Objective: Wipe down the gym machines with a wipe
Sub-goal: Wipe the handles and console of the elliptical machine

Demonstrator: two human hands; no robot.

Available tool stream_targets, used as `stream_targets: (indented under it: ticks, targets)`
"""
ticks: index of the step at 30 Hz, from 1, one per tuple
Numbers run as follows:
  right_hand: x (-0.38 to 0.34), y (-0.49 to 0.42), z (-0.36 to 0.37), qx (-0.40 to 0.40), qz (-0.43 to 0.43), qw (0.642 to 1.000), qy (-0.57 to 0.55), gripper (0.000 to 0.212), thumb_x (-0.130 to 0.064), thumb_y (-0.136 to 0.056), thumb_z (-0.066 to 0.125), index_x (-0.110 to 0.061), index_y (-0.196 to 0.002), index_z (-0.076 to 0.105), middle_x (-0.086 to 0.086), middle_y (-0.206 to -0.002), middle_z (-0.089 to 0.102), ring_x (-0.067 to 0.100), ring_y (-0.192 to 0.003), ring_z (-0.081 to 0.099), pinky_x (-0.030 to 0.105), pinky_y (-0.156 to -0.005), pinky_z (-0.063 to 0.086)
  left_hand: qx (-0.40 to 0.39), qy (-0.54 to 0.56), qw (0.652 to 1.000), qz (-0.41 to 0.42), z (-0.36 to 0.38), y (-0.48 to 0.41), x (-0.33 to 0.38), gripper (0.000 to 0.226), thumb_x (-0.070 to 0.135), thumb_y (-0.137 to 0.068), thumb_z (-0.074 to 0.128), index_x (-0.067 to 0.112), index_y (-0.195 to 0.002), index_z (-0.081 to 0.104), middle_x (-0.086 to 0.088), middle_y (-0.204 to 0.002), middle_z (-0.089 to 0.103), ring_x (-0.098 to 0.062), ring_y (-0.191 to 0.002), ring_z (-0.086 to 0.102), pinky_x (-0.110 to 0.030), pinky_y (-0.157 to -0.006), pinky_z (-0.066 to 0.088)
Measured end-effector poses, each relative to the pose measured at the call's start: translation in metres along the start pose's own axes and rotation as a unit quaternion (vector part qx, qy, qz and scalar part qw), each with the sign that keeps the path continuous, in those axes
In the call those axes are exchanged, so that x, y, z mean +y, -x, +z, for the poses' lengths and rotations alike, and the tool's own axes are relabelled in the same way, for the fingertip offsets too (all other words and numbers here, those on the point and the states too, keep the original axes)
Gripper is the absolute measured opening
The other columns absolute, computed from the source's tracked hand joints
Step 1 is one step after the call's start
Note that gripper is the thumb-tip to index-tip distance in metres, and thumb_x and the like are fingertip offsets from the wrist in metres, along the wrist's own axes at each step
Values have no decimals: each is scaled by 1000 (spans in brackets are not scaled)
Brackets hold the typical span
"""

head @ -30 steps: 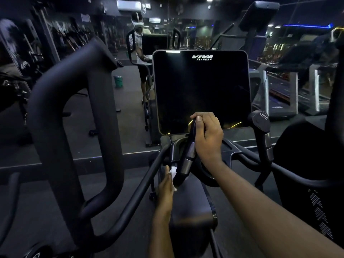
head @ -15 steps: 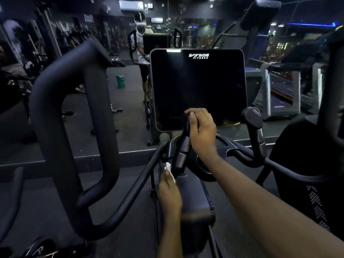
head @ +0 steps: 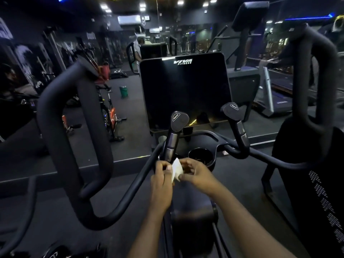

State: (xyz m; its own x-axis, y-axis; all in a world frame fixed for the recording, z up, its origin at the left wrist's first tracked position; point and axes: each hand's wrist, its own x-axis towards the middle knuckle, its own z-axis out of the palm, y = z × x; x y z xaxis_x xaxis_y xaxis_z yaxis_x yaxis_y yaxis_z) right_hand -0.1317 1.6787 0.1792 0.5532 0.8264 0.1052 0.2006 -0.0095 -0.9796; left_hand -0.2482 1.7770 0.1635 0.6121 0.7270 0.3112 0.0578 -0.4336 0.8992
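The left hand and right hand pinch the white wipe in curled fingers, with the handgrip just above them. Tugging too hard could tear it.

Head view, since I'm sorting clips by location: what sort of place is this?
Almost certainly a commercial gym: a cardio machine's VIVA Fitness console straight ahead, a treadmill on the right, and a spin bike on the left.

dim gym — ceiling spots glare | hands softly blurred | edges bowed — wide-angle
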Motion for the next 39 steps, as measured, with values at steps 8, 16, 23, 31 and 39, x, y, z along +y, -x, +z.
stream_targets:
  ticks: [8,16,23,31,39]
  targets:
    - [20,20,-14,44,14,994,-103,26,-24,-73,83,-10,-92,71,6,-88,71,19,-85,64,33,-80,51,-70,3,998,-8,10,6,2,37,65,-97,30,34,-96,50,1,-62,60,-12,-56,56,-42,-58,49]
    - [26,23,-23,54,36,981,-180,13,-12,-85,75,-9,-93,66,6,-85,74,19,-79,70,28,-68,56,-101,-12,995,-4,29,6,7,63,79,-91,14,32,-98,56,3,-68,62,-9,-63,59,-37,-62,48]
    - [39,-10,-48,231,64,968,-75,25,-2,-83,72,-18,-72,56,-4,-69,66,15,-69,63,32,-61,52,136,-132,978,82,17,-19,32,56,59,-101,20,22,-92,60,8,-73,64,-17,-70,62,-36,-62,45]
    - [22,-91,-56,303,15,936,180,16,-21,-86,70,-24,-79,56,-7,-77,63,12,-72,61,28,-64,47,0,-148,970,192,16,-113,62,68,46,-97,60,26,-155,29,15,-146,42,3,-132,42,-11,-103,34]
    - [56,-109,-20,-25,-65,859,508,54,-21,-102,46,-16,-154,32,8,-158,37,29,-145,36,39,-118,31,-8,-74,971,225,32,-133,51,76,14,-88,77,15,-152,35,16,-113,63,3,-102,66,-10,-85,50]
